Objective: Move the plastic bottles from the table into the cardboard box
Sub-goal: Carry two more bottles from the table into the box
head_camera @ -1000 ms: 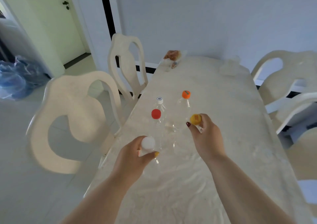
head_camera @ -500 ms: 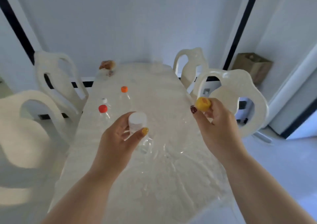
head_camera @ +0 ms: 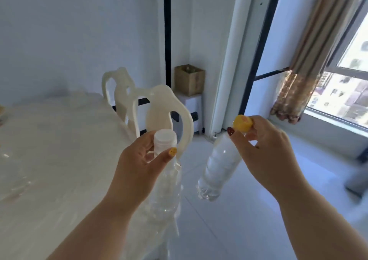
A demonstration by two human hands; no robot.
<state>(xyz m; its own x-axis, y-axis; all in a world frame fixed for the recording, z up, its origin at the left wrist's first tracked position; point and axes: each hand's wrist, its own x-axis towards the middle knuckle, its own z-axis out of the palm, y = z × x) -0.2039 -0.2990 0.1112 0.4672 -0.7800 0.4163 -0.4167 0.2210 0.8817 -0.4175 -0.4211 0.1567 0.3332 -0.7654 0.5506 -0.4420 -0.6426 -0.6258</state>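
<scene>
My left hand [head_camera: 139,164] grips the neck of a clear plastic bottle with a white cap [head_camera: 165,192], which hangs over the table's right edge. My right hand [head_camera: 262,146] holds a second clear bottle with a yellow cap [head_camera: 217,172] by its neck, lifted above the floor to the right of the table. The open cardboard box [head_camera: 189,80] stands on a low white stool in the far corner, behind the chairs. The other bottles on the table are out of the frame.
The long white table [head_camera: 59,150] fills the left side. Two cream chairs [head_camera: 161,116] stand along its right edge, between me and the box. Pale tiled floor [head_camera: 249,210] lies to the right, with a window and curtain [head_camera: 310,60] beyond.
Both hands have lifted their bottles off the table and carried them right. My view has swung right, so the box and window now show and the remaining bottles have left the frame.
</scene>
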